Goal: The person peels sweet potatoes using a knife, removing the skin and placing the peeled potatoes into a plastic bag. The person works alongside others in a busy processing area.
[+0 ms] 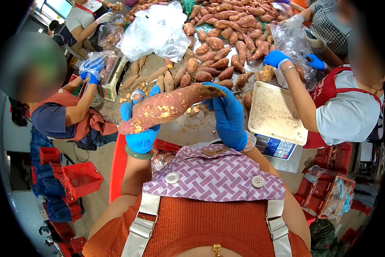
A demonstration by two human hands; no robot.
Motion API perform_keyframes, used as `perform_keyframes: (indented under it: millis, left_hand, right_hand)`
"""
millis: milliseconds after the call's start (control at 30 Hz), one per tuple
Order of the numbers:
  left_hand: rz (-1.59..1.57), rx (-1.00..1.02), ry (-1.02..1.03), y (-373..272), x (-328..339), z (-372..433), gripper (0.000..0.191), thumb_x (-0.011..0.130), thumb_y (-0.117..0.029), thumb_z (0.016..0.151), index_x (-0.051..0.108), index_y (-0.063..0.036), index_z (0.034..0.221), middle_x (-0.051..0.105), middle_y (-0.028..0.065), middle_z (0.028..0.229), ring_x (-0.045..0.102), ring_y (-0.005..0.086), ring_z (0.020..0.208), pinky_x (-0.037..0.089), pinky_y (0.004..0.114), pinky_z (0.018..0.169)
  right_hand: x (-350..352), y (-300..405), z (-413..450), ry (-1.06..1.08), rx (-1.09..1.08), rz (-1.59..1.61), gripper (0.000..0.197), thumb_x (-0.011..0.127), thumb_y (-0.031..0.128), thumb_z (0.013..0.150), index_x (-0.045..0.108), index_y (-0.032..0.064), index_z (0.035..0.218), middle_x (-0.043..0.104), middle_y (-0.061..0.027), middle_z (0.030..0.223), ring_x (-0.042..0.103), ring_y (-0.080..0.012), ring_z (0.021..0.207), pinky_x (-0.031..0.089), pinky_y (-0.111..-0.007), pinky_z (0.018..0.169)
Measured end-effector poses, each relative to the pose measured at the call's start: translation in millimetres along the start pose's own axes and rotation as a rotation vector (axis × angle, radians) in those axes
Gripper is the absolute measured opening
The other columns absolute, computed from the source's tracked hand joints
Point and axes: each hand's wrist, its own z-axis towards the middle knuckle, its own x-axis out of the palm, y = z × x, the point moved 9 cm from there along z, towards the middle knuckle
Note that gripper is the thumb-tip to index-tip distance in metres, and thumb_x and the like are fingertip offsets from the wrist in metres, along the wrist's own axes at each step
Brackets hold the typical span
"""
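Note:
A long, curved sweet potato [166, 107] with red skin and yellow scraped patches is held up before me over the metal table. My left hand [140, 128], in a blue glove, grips its thick end from below, the thumb and fingers around it. My right hand [227, 112], gloved in blue too, has its fingertips at the darker, tapered end; something thin and metallic shows beside these fingers, too hidden to name. Beyond the hands lies a large heap of sweet potatoes [224, 41]. Small cut slices [193, 110] are scattered on the table behind the held one.
A digital scale [274, 146] with a dirty white tray [276, 112] stands at the right. Clear plastic bags [153, 30] lie on the heap. Co-workers with gloved hands handle bags at left and right. Red crates [82, 180] stand on the floor at both sides.

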Motion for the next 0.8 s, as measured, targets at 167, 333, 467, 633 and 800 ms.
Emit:
perform_keyframes:
  millis: [167,333,467,633,800]
  left_hand:
    - [0.380,0.296,0.092,-16,2,-1,0.033,0.054,-0.025,0.091,0.053,-0.0234,0.125,0.044,0.0051,0.137,0.030,0.0381,0.135,0.031,0.054,0.109]
    - [0.353,0.151,0.155,-12,2,10,0.043,0.054,-0.028,0.088,0.049,-0.0185,0.130,0.043,0.0107,0.139,0.033,0.0363,0.134,0.034,0.057,0.106]
    - [0.280,-0.223,0.028,-5,-2,6,0.067,0.056,-0.034,0.086,0.028,-0.0135,0.144,0.035,0.0168,0.145,0.037,0.0367,0.132,0.036,0.058,0.103]
    - [0.401,-0.557,0.285,15,36,-19,0.091,0.069,-0.030,0.080,0.015,-0.0079,0.149,0.032,0.0190,0.146,0.044,0.0348,0.126,0.041,0.052,0.100]
    - [0.850,-0.564,0.001,49,16,-11,0.074,0.073,-0.029,0.072,0.041,-0.0006,0.133,0.056,0.0109,0.115,0.058,0.0233,0.098,0.048,0.036,0.084]
  right_hand:
    - [15,-7,1,0.096,0.272,0.404,0.035,0.054,0.006,0.094,0.051,0.0075,0.128,0.059,-0.0017,0.097,0.050,-0.0064,0.077,0.044,-0.022,0.071]
    - [17,0,25,-0.004,0.277,0.437,0.034,0.062,0.009,0.090,0.057,0.0068,0.123,0.060,0.0025,0.098,0.049,-0.0043,0.084,0.042,-0.021,0.077]
    - [22,1,45,0.062,0.293,0.445,0.027,0.060,0.011,0.090,0.061,0.0064,0.117,0.060,0.0022,0.103,0.050,-0.0047,0.090,0.042,-0.021,0.082]
    - [29,12,59,0.272,0.241,0.470,0.030,0.055,0.009,0.088,0.061,0.0065,0.117,0.056,0.0028,0.081,0.043,-0.0027,0.068,0.036,-0.017,0.064]
    - [45,-9,54,0.399,0.318,0.315,0.028,0.055,0.008,0.091,0.059,0.0026,0.118,0.057,0.0016,0.085,0.051,-0.0049,0.076,0.044,-0.019,0.072]
